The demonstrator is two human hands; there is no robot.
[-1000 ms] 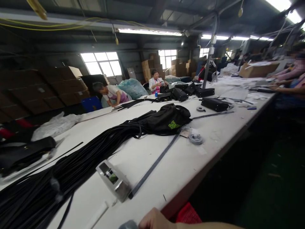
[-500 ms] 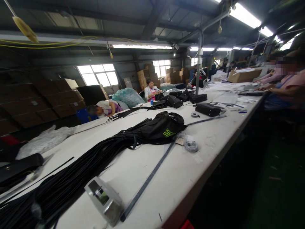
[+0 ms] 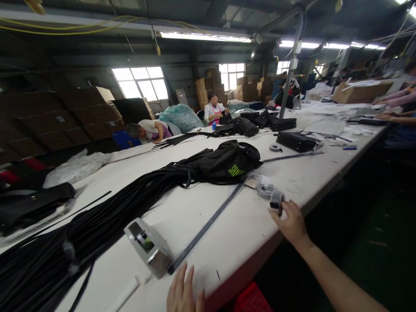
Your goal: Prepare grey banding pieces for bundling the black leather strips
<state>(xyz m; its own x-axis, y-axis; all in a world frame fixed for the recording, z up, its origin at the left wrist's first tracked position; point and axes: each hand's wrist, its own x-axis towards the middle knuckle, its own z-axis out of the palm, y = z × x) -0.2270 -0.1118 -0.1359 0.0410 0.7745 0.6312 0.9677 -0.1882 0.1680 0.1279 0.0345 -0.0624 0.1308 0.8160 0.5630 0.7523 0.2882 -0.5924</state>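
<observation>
My right hand (image 3: 290,221) is closed around a small grey-and-black roll (image 3: 277,200), gripped between thumb and fingers just above the table's near edge. Beside that roll lies a coiled grey cable (image 3: 265,190). My left hand (image 3: 182,289) reaches in at the bottom, fingers stretched out and holding nothing. It is nearest to the lower end of a long grey strip (image 3: 208,225) on the table. Just beyond its fingers sits a grey-and-white device with an open window (image 3: 149,248), perhaps a tape dispenser.
A thick bundle of black strips (image 3: 130,199) runs along the white table (image 3: 247,236) to a black bag with green lettering (image 3: 224,162). Several black cases (image 3: 295,141) stand farther back, near a metal post (image 3: 287,89). Co-workers sit across and along the table.
Both my hands have come into view, the right one now holding the small roll. The view has shifted, so the table's contents appear slightly higher and farther right.
</observation>
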